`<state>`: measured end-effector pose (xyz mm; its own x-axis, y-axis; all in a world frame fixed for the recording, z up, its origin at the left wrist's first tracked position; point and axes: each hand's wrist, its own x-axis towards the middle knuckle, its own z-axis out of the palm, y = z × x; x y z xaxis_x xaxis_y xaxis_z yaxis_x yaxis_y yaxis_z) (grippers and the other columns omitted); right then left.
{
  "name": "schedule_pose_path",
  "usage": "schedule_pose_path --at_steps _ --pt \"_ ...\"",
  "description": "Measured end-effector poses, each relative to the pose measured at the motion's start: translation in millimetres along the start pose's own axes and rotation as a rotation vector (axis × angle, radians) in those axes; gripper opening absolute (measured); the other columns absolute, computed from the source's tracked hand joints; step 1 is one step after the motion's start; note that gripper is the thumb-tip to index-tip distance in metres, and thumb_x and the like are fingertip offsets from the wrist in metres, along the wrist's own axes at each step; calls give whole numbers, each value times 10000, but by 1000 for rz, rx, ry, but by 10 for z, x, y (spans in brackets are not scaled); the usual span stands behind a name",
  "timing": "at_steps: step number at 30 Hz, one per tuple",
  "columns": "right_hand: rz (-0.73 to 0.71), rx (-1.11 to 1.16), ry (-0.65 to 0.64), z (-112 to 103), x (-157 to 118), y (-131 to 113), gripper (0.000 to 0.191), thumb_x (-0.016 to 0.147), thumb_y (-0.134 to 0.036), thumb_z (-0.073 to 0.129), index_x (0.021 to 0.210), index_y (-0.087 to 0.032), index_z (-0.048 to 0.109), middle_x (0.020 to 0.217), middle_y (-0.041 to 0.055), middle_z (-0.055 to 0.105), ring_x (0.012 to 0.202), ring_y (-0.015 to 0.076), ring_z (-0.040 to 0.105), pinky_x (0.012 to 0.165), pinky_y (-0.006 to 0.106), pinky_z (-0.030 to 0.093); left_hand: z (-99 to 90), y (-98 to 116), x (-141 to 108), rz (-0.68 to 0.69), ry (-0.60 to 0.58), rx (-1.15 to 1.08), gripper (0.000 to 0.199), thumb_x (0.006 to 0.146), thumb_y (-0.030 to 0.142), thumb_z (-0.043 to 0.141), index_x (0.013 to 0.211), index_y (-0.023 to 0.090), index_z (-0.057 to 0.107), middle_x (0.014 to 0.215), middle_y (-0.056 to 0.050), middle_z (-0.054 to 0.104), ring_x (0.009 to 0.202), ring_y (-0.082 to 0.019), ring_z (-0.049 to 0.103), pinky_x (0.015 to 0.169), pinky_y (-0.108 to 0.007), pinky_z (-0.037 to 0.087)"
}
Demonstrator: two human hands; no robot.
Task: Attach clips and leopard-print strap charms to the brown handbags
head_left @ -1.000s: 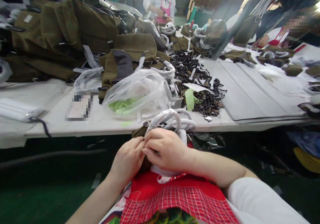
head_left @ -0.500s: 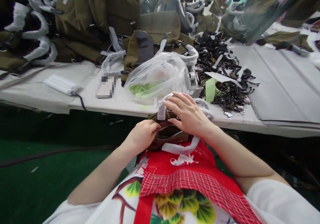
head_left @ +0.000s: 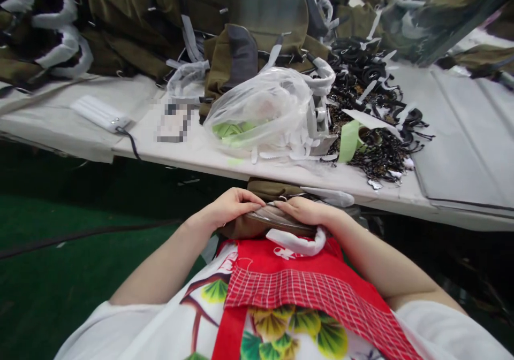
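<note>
An olive-brown bag (head_left: 257,226) with a zipper along its opening rests on my lap against the table's edge. My left hand (head_left: 235,206) pinches the left part of the zipped opening. On the right part of the same opening, my right hand (head_left: 303,208) is closed over the edge, its fingers partly hidden inside. One white-wrapped handle (head_left: 299,242) hangs toward me over my red apron (head_left: 337,272). Another white-wrapped strip (head_left: 335,195) lies at the bag's far right side. The bag's inside is mostly out of sight.
On the white table (head_left: 193,159) lie a white power bank-like box (head_left: 100,113) with a cord, a blurred-out phone (head_left: 175,123), a clear plastic bag (head_left: 261,108) and a heap of black straps (head_left: 369,92). Olive bags (head_left: 132,23) are piled behind.
My right hand has come down from the white-wrapped handle to the bag's opening. That far handle has dropped to the right. The view has tilted down somewhat.
</note>
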<state>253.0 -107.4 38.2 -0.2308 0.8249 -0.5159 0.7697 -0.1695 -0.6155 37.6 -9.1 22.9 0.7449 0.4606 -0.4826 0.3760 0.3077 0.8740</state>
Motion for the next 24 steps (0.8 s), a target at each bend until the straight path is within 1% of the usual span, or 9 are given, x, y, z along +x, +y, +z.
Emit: schedule_pose_path --at_steps 2,5,8,11,13,16,19,21,24 --pt "88 -62 95 84 109 59 596 1016 -492 338 676 -200 731 708 84 732 626 200 664 620 291 458 -40 -82 115 -37 5 -20 369 676 409 766 907 122 776 914 -99 778 828 -221 703 755 -307 553" --pt "135 -256 257 132 248 36 563 1005 -490 372 752 -179 767 767 126 754 698 232 692 652 304 469 -197 -95 270 -29 8 91 387 689 439 748 919 129 778 913 -96 779 810 -215 697 736 -294 539" --pt "150 -329 282 102 338 -52 574 1012 -482 347 807 -168 782 829 137 766 762 243 705 678 309 476 -420 -8 412 24 -6 262 373 706 444 725 931 152 782 935 -81 780 820 -216 693 761 -289 528" --pt "64 -367 348 55 283 -106 469 997 -436 410 853 -178 774 864 115 769 787 233 700 715 308 473 -524 109 477 85 -75 417 324 713 416 696 912 175 782 926 -56 781 837 -219 692 796 -284 521" --pt "-18 -346 479 6 140 -70 380 985 -399 455 871 -203 759 878 85 768 818 212 692 762 295 466 -478 179 451 107 -127 496 299 741 396 652 916 188 776 913 -38 778 844 -216 690 813 -282 518" --pt "7 -231 770 -159 -139 146 338 976 -380 468 836 -214 726 845 64 752 813 193 674 773 278 456 -327 269 346 127 -136 576 264 778 368 597 911 207 759 924 -22 767 867 -210 682 843 -278 510" --pt "185 -166 976 -421 -330 526 245 930 -351 519 869 -200 702 846 70 729 766 199 654 738 291 461 -233 372 256 203 -109 667 221 802 345 581 883 215 740 930 -23 749 876 -200 664 840 -264 501" --pt "304 -176 1001 -578 -359 810 192 880 -309 569 959 -186 693 924 79 718 760 200 644 760 308 467 -208 459 235 302 -126 712 196 823 327 571 857 211 725 926 -28 731 864 -187 651 823 -250 493" --pt "411 -183 929 -697 -286 1160 290 843 -257 596 1108 -172 676 1047 97 698 763 184 638 813 318 468 -167 611 253 410 -150 769 183 851 286 544 822 194 700 901 -36 712 833 -171 634 798 -241 479"
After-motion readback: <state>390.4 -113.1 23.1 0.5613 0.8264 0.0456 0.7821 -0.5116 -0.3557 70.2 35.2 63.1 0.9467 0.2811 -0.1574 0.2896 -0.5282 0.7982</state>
